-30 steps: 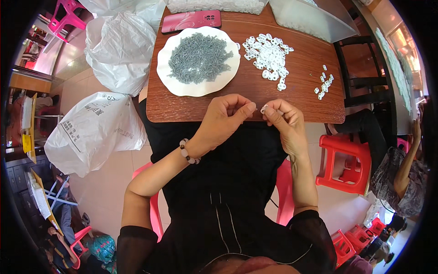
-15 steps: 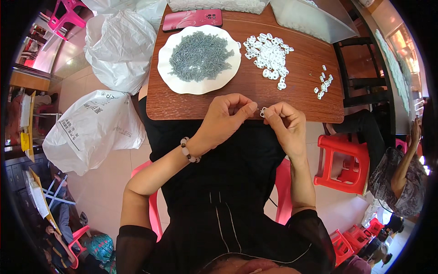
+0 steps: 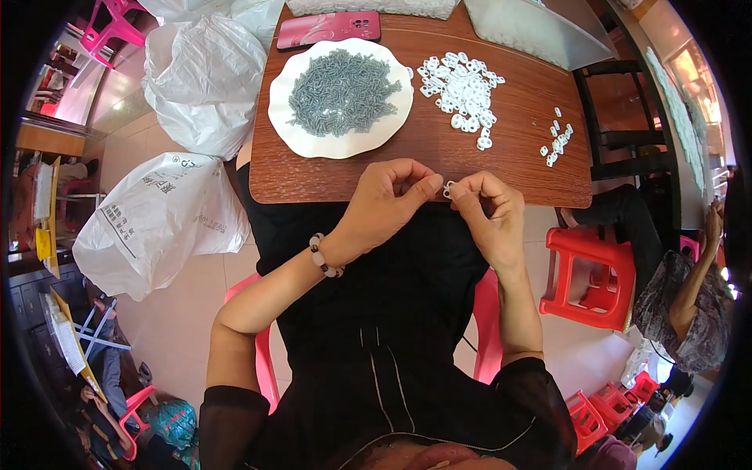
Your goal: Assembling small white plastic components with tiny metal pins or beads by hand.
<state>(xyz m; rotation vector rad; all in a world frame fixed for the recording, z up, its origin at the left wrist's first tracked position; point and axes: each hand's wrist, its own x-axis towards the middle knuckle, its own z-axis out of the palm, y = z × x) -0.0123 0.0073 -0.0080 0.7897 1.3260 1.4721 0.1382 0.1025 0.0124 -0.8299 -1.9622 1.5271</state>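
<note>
Over the table's near edge, my right hand [image 3: 493, 215] pinches a small white plastic piece with two holes [image 3: 449, 189] between thumb and forefinger. My left hand [image 3: 389, 200], with a beaded bracelet at its wrist, is closed in a pinch; its thumb tip reaches right up to the white piece. Whatever those left fingers hold is too small to make out. Beyond my left hand stands a white wavy-rimmed plate [image 3: 280, 117] heaped with short grey plastic pins [image 3: 341, 94]. Farther off, a loose pile of similar white pieces [image 3: 462, 86] lies right of the plate.
A smaller scatter of white pieces [image 3: 558, 142] lies near the right edge of the brown wooden table [image 3: 517, 168]. Behind the plate is a pink phone [image 3: 329, 30]. White bags [image 3: 200, 86] stand on the left, a red stool [image 3: 589, 278] on the right. Other people sit at both sides.
The white piece has shifted slightly left and up, closing the gap to my left thumb tip. Both hands stay pinched in nearly the same place.
</note>
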